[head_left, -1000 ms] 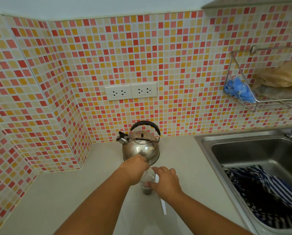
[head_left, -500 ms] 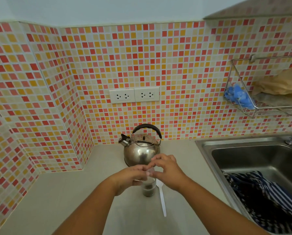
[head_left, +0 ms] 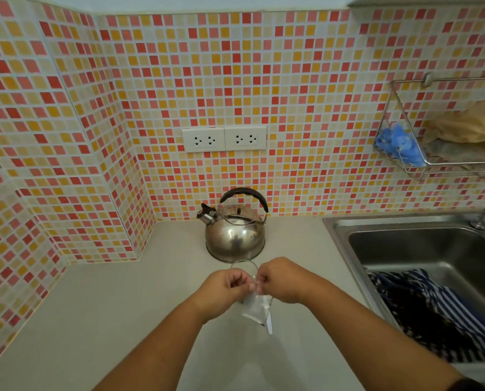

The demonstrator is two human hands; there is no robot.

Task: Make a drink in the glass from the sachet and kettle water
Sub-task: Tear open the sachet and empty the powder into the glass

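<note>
Head view shows, nearest to the camera, two bare forearms that come up from the bottom edge and meet over the table (head_left: pixel 100 320). The left hand (head_left: pixel 224 289) and the right hand (head_left: pixel 280 280) are almost touching. The fingers of both are closed, and they pinch the top edge of a small clear sachet (head_left: pixel 256 307) from the two sides. The sachet hangs down from this grip, and it looks whitish and a little cloudy. I judge that they hold it this way to tear or pull the top open, so the step in hand is the opening of the sachet. Whether it is already open I cannot tell.

A white strip (head_left: pixel 269 324) shows under the sachet. It may be a spoon handle, but most of it is hidden.

Just behind the hands, the rim of the glass (head_left: pixel 245 263) stands on the table, mostly covered by the fingers. What is inside it cannot be seen from here. Holding the sachet right above the glass would let the powder fall in without spilling.

Behind the glass stands the steel kettle (head_left: pixel 235 238), upright, lid on, spout to the left, near the tiled wall. Nobody touches it.

On the right, the sink (head_left: pixel 404 244) holds a striped cloth (head_left: pixel 438 311). Higher on the wall, a wire rack (head_left: pixel 433 167) carries something blue and a brown bag.
</note>
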